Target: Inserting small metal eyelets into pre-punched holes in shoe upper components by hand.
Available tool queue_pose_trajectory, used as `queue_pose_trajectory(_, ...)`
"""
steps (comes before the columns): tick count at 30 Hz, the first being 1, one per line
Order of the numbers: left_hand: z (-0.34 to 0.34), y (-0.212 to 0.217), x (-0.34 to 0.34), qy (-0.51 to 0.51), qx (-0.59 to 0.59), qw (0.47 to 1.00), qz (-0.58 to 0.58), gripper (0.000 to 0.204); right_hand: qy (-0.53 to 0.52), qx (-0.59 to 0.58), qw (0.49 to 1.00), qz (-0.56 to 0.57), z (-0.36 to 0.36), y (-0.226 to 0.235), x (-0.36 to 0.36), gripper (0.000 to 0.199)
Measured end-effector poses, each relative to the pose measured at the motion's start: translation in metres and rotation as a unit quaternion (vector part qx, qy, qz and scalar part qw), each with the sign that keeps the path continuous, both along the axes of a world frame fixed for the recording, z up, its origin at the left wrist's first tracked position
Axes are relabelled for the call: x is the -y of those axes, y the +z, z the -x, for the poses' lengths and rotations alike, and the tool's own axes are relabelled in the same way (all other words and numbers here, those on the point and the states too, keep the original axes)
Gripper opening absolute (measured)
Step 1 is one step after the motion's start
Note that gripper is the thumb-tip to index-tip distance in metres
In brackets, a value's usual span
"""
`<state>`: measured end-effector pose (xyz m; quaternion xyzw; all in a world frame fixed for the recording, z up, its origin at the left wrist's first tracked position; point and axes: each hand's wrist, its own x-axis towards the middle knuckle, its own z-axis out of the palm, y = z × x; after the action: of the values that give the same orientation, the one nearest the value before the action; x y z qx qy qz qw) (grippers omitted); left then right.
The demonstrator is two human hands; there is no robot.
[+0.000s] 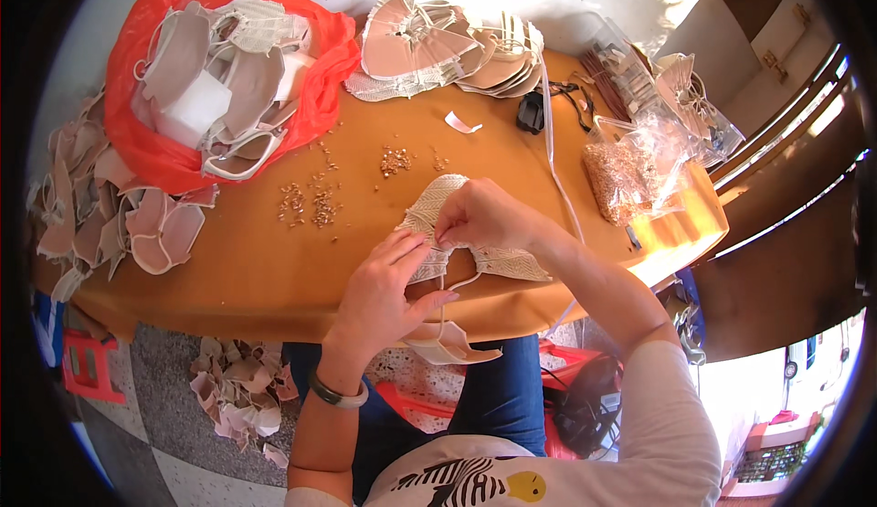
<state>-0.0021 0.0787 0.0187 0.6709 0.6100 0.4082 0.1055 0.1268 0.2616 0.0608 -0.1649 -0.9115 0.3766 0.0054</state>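
A cream, woven-patterned shoe upper lies near the table's front edge, curved round its opening. Thin straps run from it to a beige heel piece that hangs over the edge above my lap. My left hand rests on the upper's left side, fingers stretched over the fabric and thumb apart. Across from it, my right hand is closed in a pinch at the inner edge of the upper. Whatever is between those fingertips is too small or hidden. Small gold-coloured pieces lie in loose piles beyond my hands.
A red plastic bag of uppers stands back left, beside a heap of beige uppers. More are stacked at the back. On the right lie a clear bag of gold-coloured pieces and a black object. Scraps cover the floor.
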Motion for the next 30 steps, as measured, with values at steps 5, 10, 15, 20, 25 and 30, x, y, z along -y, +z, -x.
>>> queue_pose_trajectory(5,0.004,-0.002,0.003,-0.011,0.004,1.0,-0.009,0.055,-0.006,0.048,0.999,0.014,0.009,0.0,-0.01,0.012)
queue_pose_trajectory(10,0.002,0.002,0.006,-0.005,-0.08,0.996,-0.025,0.048,0.004,0.122,0.99,-0.065,0.021,0.01,-0.013,0.013)
queue_pose_trajectory(15,0.001,-0.004,0.009,-0.014,-0.059,0.997,-0.043,0.043,-0.022,0.168,0.981,0.098,0.021,0.009,-0.019,0.015)
queue_pose_trajectory(20,0.003,-0.01,0.01,-0.016,-0.035,0.998,-0.054,0.042,-0.031,0.179,0.972,0.151,0.022,0.005,-0.024,0.015)
queue_pose_trajectory(25,0.006,-0.011,0.008,-0.031,-0.032,0.997,-0.057,0.041,-0.012,0.217,0.971,0.101,0.031,0.005,-0.025,0.019)
queue_pose_trajectory(30,0.007,-0.009,0.008,-0.028,-0.028,0.997,-0.06,0.042,0.023,0.195,0.979,-0.052,0.035,0.016,-0.009,0.023)
